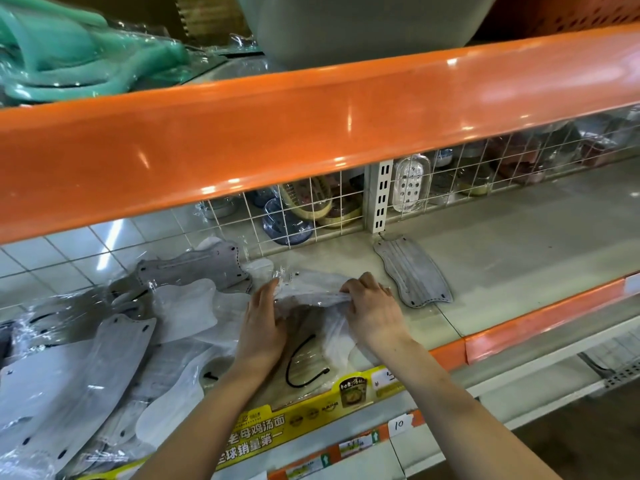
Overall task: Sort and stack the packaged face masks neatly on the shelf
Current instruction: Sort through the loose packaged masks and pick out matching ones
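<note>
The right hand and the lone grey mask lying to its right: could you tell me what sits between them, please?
In the head view, only bare shelf surface separates the right hand from the lone grey mask; nothing else lies there.

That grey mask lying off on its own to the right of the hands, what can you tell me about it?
The lone grey face mask is a pleated, fabric-looking piece with wavy long edges and small dark dots at its ends. It lies flat on the pale shelf board, angled from the white slotted upright at the back toward the orange front edge. Whether it is wrapped cannot be told. Neither hand touches it; the right hand is nearest.
</note>
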Action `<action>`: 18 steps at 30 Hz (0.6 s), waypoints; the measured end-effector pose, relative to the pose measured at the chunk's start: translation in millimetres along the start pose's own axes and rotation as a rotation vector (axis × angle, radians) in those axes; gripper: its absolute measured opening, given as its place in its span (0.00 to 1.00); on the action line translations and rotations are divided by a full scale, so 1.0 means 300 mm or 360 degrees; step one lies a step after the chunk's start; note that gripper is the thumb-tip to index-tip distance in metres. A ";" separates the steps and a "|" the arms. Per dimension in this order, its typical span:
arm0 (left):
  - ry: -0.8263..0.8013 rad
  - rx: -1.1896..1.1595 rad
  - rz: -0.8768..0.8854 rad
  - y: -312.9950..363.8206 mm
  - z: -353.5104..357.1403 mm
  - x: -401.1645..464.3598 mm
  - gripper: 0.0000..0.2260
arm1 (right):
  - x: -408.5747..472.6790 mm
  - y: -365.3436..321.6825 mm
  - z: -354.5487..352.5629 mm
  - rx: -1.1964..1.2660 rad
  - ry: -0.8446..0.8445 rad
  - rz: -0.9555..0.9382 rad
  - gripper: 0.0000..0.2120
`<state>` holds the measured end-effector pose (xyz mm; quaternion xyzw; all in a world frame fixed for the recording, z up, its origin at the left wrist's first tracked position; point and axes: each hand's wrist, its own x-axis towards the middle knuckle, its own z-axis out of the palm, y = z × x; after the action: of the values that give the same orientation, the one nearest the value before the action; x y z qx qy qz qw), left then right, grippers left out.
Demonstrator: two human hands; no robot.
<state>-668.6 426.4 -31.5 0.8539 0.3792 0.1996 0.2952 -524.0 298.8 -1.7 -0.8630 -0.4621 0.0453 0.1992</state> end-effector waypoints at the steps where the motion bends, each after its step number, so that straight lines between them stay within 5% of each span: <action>1: 0.0040 -0.0039 0.0036 0.000 -0.006 0.005 0.29 | 0.000 -0.001 -0.023 0.0080 0.0001 0.0031 0.14; 5: 0.0176 -0.0352 0.0162 0.024 -0.033 0.026 0.28 | 0.015 0.005 -0.085 0.0383 0.0112 0.0038 0.14; 10: 0.0209 -0.1047 -0.0139 0.063 -0.061 0.045 0.26 | 0.034 0.006 -0.100 0.0761 0.0214 -0.0030 0.17; 15: 0.0201 -0.1134 -0.0321 0.062 -0.096 0.037 0.07 | 0.035 0.001 -0.100 0.1201 0.0260 0.0012 0.13; 18: 0.0220 -0.1197 -0.0439 0.052 -0.108 0.026 0.08 | 0.037 0.013 -0.087 0.1143 0.0304 0.0045 0.06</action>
<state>-673.8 435.4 3.7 0.6121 0.4096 0.3399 0.5848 -507.9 297.9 21.8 -0.7446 -0.3841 0.1265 0.5310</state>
